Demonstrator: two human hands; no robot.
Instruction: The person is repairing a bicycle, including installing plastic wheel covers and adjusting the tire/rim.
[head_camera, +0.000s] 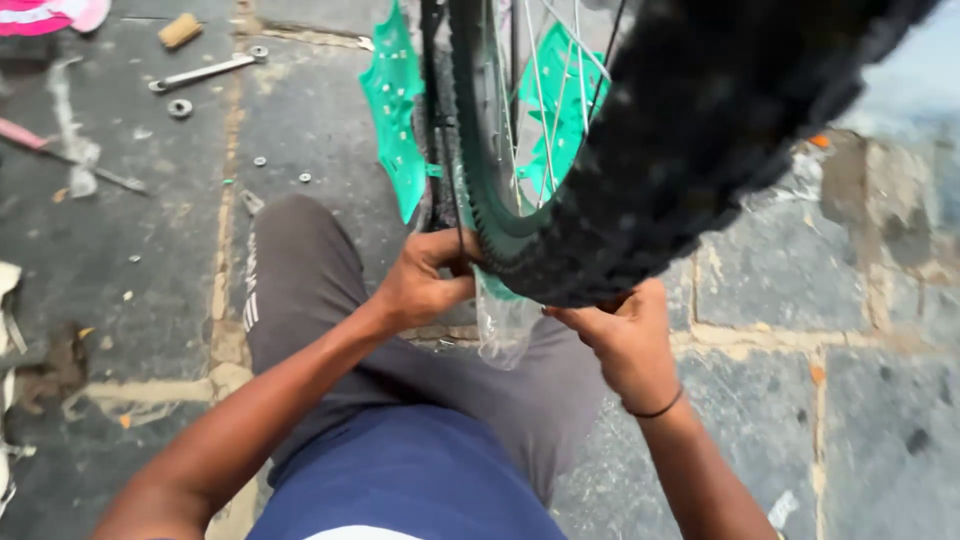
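Head view, looking down at a bicycle wheel held over the person's lap. The knobby black tyre (690, 150) fills the upper middle of the picture, its lowest arc just above the grey-trousered knees; all positions below are given relative to this tyre. Left hand (425, 282): at the tyre's lower left edge, fingers curled and pinching the tyre's sidewall where it meets the green rim (492, 215). Right hand (622, 335): directly beneath the tyre's lowest point, fingers bent upward and pressed against the tread from below; whether they close fully round it cannot be told, as the fingertips are hidden behind the rubber. A thin black band circles the right wrist. Clear plastic wrap (503, 325) hangs below the tyre, between the two hands. Inside the tyre, silver spokes (540, 90) and green plastic spoke decorations (395, 120) are visible. Well to the left of the tyre, on the stone-paved ground (850, 380), lie a spanner (205, 72), a washer (180, 108) and several small nuts (282, 168).
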